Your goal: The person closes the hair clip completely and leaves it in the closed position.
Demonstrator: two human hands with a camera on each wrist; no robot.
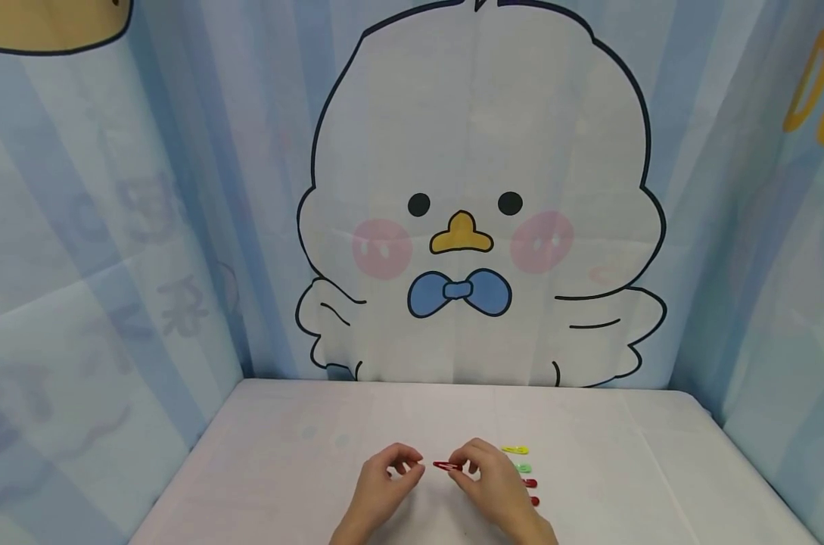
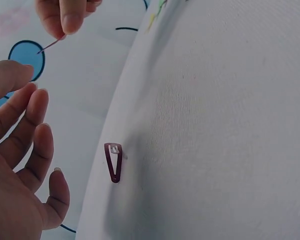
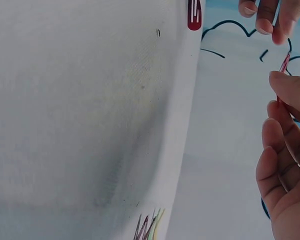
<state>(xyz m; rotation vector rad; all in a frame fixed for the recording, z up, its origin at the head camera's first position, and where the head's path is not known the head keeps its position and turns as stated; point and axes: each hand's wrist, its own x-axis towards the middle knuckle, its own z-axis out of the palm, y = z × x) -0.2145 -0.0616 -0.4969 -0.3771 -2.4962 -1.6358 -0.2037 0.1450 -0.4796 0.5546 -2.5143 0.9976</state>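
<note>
Between thumb and fingertips, my right hand (image 1: pixel 491 484) pinches a red snap hair clip (image 1: pixel 442 465), its narrow end pointing toward the left hand. In the right wrist view the held clip (image 3: pixel 286 61) stands up from between thumb and forefinger. My left hand (image 1: pixel 380 488) hovers just left of it with fingers loosely bent and nothing in them; a small gap separates its fingertips from the clip. A dark red hair clip (image 2: pixel 114 162) lies on the table beside the left hand in the left wrist view; in the head view it is hidden.
Right of the right hand, a yellow clip (image 1: pixel 515 450), a green clip (image 1: pixel 523 468) and two red clips (image 1: pixel 531 483) lie in a column, partly covered by that hand. The white-covered table (image 1: pixel 623 469) meets a printed cloth backdrop (image 1: pixel 480 136) behind, with cloth at both sides.
</note>
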